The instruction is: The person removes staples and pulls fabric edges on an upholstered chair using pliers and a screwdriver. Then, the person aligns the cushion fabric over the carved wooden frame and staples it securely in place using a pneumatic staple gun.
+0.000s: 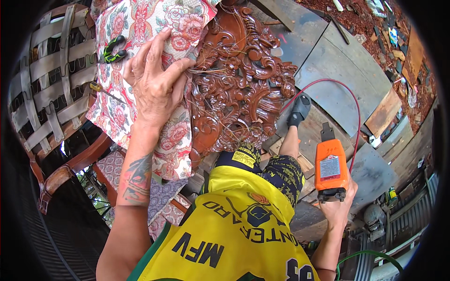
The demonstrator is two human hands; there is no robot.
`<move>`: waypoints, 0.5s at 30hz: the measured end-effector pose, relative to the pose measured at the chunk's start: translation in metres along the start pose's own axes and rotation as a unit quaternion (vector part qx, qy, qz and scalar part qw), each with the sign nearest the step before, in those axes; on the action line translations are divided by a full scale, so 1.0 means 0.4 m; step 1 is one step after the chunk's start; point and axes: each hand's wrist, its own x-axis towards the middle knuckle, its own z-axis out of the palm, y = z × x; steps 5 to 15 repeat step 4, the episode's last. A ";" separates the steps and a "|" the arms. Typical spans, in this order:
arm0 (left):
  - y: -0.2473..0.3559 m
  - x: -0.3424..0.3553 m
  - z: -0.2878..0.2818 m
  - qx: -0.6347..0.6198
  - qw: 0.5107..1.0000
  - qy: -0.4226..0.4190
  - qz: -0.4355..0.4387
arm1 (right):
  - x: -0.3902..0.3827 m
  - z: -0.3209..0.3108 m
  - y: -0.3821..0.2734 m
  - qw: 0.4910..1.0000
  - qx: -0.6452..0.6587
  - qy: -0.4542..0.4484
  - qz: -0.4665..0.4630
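My left hand (154,89) lies with its fingers spread on a floral upholstery cloth (176,136) in red, pink and cream, pressing near the cloth's right edge. Along that edge runs a glossy brown carved wooden piece (262,100) with scrollwork, with loose threads trailing over it. Away to the right, my right hand (342,201) grips an orange staple gun (329,164), its dark nose pointing away from me and apart from the cloth. Part of that grip is hidden behind the tool. On the cloth rest green-and-black pliers (114,49) and a yellow-handled screwdriver (96,87).
A red air hose (359,117) curves behind the staple gun. At the left stands a wooden frame with woven webbing straps (51,77). Grey boards (347,84) cover the ground on the right, with scattered debris (398,54) beyond. My sandalled foot (300,110) is beside the carving.
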 end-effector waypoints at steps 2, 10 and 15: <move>-0.001 -0.010 0.004 -0.008 1.000 0.007 -0.018 | -0.005 0.003 0.002 1.000 -0.023 0.006 -0.018; -0.006 -0.033 0.029 -0.041 0.997 0.056 -0.038 | -0.008 0.001 0.004 0.999 -0.025 -0.011 -0.023; -0.006 -0.033 0.029 -0.041 0.997 0.056 -0.038 | -0.008 0.001 0.004 0.999 -0.025 -0.011 -0.023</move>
